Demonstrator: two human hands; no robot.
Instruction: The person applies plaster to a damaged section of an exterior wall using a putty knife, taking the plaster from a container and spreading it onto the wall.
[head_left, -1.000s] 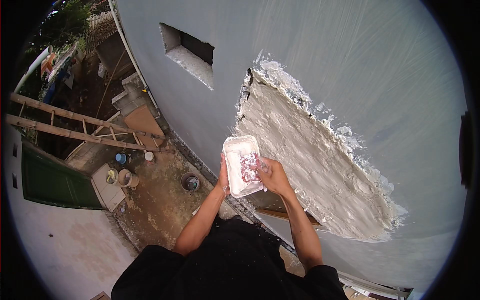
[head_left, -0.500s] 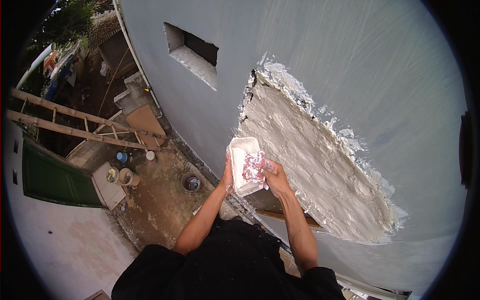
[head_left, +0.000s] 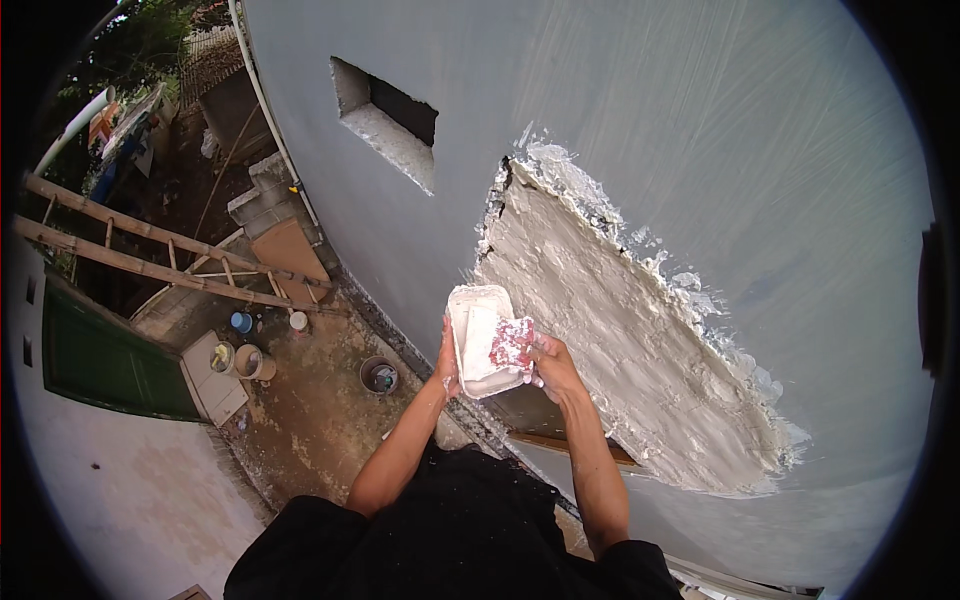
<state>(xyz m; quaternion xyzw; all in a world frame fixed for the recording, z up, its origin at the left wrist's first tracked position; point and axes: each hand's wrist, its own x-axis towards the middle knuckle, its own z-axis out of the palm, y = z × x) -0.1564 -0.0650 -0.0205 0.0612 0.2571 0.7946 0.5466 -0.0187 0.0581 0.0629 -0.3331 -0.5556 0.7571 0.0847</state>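
While the left hand (head_left: 447, 366) is clamped around the near side of a pale, shallow tray (head_left: 457, 335), the right hand (head_left: 556, 366) grips a flat red scraper (head_left: 513, 342) smeared with white. The scraper lies over the tray's right half, overlapping the white paste (head_left: 481, 330) inside; whether its edge is pressed into that paste cannot be told. Beyond and to the right of the tray, a rough cream plaster patch (head_left: 610, 330) spreads over the grey wall (head_left: 720, 150). Above and left of the tray is a square opening (head_left: 385, 135); below left of it, a bucket (head_left: 369, 370) stands on the ground (head_left: 320, 400).
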